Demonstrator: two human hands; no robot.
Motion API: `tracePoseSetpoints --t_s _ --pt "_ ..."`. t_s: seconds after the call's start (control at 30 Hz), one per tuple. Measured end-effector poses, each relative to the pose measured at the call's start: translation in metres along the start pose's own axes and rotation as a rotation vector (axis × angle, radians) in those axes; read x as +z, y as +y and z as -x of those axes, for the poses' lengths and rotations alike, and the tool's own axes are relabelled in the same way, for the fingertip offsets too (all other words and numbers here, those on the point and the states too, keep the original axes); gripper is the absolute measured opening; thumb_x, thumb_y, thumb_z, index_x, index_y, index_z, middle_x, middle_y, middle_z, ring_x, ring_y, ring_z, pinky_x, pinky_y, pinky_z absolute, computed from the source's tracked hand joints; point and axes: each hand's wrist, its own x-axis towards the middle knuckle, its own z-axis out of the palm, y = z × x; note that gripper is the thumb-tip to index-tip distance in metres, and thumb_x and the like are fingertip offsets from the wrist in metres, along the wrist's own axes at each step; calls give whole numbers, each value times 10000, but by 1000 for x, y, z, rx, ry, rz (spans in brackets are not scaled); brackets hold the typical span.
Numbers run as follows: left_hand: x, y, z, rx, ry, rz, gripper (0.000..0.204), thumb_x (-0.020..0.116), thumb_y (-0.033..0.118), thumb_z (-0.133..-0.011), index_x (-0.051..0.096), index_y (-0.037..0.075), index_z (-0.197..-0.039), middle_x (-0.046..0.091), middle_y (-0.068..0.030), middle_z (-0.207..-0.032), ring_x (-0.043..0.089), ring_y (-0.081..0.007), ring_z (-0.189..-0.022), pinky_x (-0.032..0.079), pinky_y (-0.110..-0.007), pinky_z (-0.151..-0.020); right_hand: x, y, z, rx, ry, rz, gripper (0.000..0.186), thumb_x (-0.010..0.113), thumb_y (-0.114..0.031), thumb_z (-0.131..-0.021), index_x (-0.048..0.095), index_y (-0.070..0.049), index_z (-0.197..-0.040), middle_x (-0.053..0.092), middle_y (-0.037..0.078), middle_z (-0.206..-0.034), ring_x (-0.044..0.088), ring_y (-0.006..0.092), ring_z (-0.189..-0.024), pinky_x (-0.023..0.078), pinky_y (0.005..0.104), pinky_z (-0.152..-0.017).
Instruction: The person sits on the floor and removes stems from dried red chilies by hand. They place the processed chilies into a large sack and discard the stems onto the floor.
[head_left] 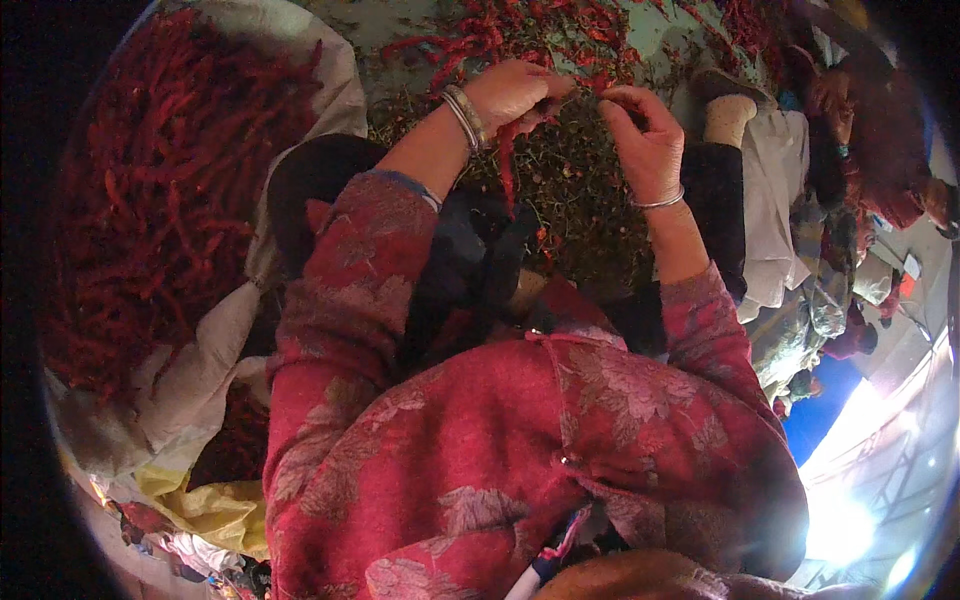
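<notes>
My left hand [512,95], with bangles at the wrist, is closed over the far part of the stem pile. A dried red chili pepper [507,172] hangs down from its curled fingers. Just to the right, my right hand [647,142] pinches thumb and forefinger together; anything between the tips is too small to make out. A small gap separates the two hands. Below them, between my knees, lies a heap of dry greenish-brown chili stems [580,190] with a few red bits in it. Loose red chilies [530,35] are spread on the floor just beyond my hands.
A large whitish sack [335,85] full of red chilies [165,200] stands open at my left. Behind it lies a yellow sack [215,510]. On the right are a pale cloth [775,200] and other people sitting close by, one person's hand [835,105] among them.
</notes>
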Motion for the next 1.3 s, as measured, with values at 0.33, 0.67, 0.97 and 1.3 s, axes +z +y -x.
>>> tracePoseSetpoints --t_s 0.33,0.67,0.97,1.3 --pt "0 7 1 125 200 97 179 597 236 -803 603 59 -824 505 29 -636 426 -69 -490 330 -223 -445 16 -15 -6 247 -110 -321 131 596 -113 -799 625 -17 -882 614 20 -810 562 102 -759 453 243 -704" --pt "-1 15 4 -53 108 53 160 573 193 -766 594 36 -783 505 29 -617 414 -48 -490 301 -218 -422 28 10 -31 333 -65 -340 155 618 -98 -785 628 -6 -909 622 14 -835 542 70 -782 448 224 -692" --pt "-4 8 -1 71 58 -27 166 529 174 -788 602 27 -810 495 29 -624 430 -52 -567 334 -211 -511 29 24 -42 602 -63 -622 112 564 -39 -777 606 4 -872 596 43 -804 564 128 -734 460 237 -670" --pt "-1 19 8 143 -219 272 166 467 123 -780 589 18 -822 525 -16 -661 466 -78 -552 369 -215 -476 57 75 -81 8 -216 65 210 631 -227 -778 631 -68 -916 614 81 -822 582 191 -695 473 294 -613"
